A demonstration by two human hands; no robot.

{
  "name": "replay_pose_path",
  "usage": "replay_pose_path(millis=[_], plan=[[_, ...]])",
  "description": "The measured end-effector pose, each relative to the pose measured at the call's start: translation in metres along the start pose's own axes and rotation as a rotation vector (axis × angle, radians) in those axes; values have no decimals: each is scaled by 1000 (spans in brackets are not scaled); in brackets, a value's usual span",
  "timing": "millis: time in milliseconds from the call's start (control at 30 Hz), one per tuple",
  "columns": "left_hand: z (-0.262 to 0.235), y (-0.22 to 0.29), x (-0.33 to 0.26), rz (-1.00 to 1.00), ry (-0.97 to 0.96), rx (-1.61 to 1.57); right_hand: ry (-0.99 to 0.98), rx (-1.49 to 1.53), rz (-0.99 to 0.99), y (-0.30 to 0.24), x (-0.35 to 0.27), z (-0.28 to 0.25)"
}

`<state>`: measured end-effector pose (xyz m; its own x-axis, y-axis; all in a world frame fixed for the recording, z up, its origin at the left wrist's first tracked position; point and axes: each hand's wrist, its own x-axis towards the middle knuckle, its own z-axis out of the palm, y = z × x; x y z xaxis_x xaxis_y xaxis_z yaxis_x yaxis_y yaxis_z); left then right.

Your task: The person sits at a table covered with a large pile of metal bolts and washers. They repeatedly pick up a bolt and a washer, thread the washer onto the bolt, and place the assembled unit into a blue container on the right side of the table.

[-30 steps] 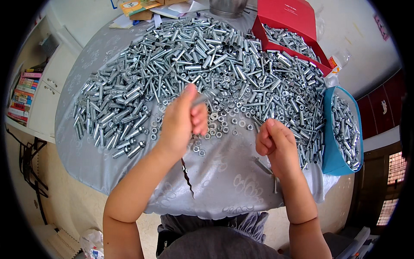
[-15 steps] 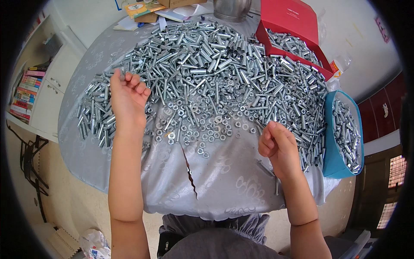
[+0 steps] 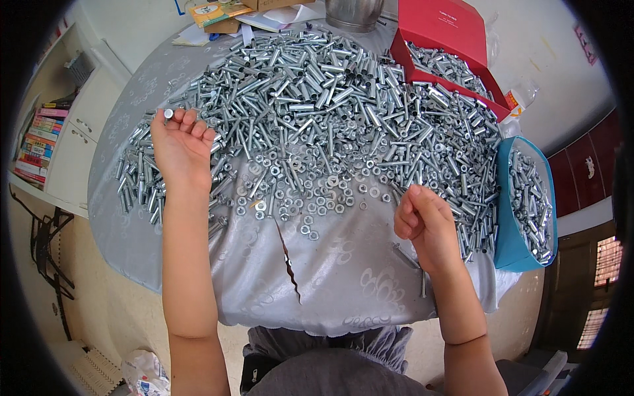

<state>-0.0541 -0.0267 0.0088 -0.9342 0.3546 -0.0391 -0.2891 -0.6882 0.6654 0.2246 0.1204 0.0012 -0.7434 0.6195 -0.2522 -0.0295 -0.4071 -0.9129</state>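
Observation:
My left hand (image 3: 183, 150) is raised over the left side of a big heap of silvery bolts, sleeves, nuts and washers (image 3: 297, 86). Its fingers are curled, and a bolt (image 3: 169, 113) shows its round pale end between thumb and forefinger; the rest of it is hidden. On the right, at the near edge of the heap, my right hand (image 3: 426, 224) is closed with thumb against curled fingers. Whatever it may hold is hidden. Just below that hand, loose bolts (image 3: 405, 256) lie on the cloth. Nuts (image 3: 321, 210) and washers are strewn between the hands.
A grey patterned tablecloth (image 3: 337, 284) with a jagged tear (image 3: 288, 264) covers the round table. At the right stand an open red box (image 3: 492, 102) and a blue bin (image 3: 512, 244), both full of hardware. A metal bucket (image 3: 354, 14) and papers (image 3: 277, 21) sit at the back.
My left hand has shifted a little to the left, and the bolt's round end now shows at its fingertips. My right hand stays almost where it was, still closed.

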Motion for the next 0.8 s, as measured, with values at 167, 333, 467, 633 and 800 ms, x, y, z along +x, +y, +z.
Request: replay_pose_path(millis=[167, 333, 467, 633, 800], plan=[[2, -6, -2, 19, -8, 56, -6, 2, -4, 0, 0, -1], [10, -18, -12, 131, -83, 392, -7, -18, -6, 1, 0, -1], [20, -38, -35, 431, -371, 1029, -2, -40, -7, 1, 0, 0], [23, -45, -51, 646, -823, 1502, 2, -44, -20, 3, 1, -2], [11, -48, -42, 701, -1018, 1592, 1, -50, -28, 2, 2, -1]])
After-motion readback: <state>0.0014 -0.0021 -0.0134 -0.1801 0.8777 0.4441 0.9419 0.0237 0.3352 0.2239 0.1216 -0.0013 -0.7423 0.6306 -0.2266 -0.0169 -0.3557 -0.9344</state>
